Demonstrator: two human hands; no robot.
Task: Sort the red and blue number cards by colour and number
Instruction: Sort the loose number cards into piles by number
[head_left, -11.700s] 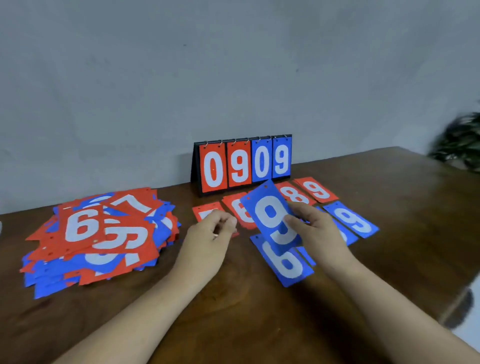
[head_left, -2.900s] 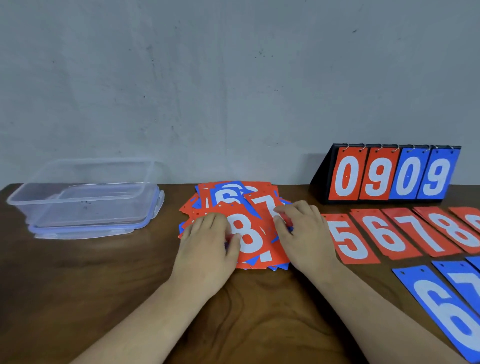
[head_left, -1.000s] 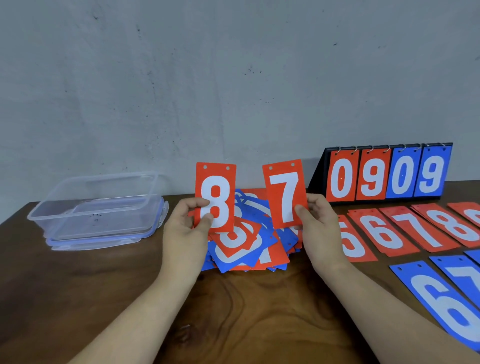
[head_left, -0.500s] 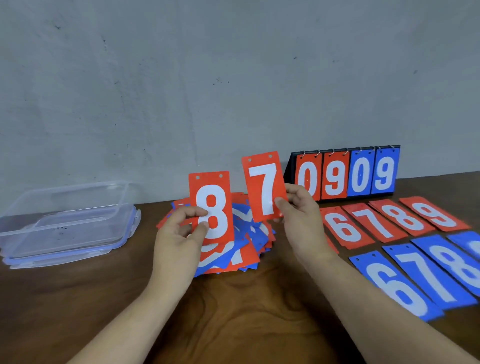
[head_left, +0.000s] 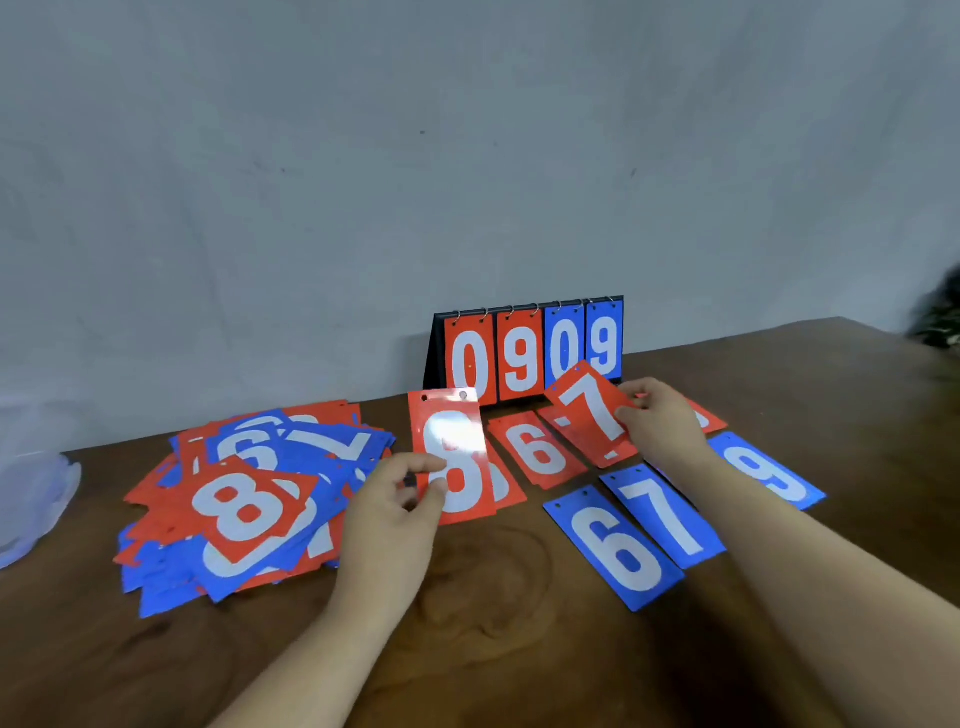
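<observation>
On the table, at left, lies the unsorted pile of red and blue cards. The left hand pinches a red card upright between thumb and fingers; glare washes its numeral, probably an 8. The right hand grips the red 7, tilted over the red row, behind the blue row.

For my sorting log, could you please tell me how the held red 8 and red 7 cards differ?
The red 8 card in the left hand stands upright, washed by glare; the red 7 card in the right hand tilts, glare-free, over the red row. Both are red with white numerals.
</observation>
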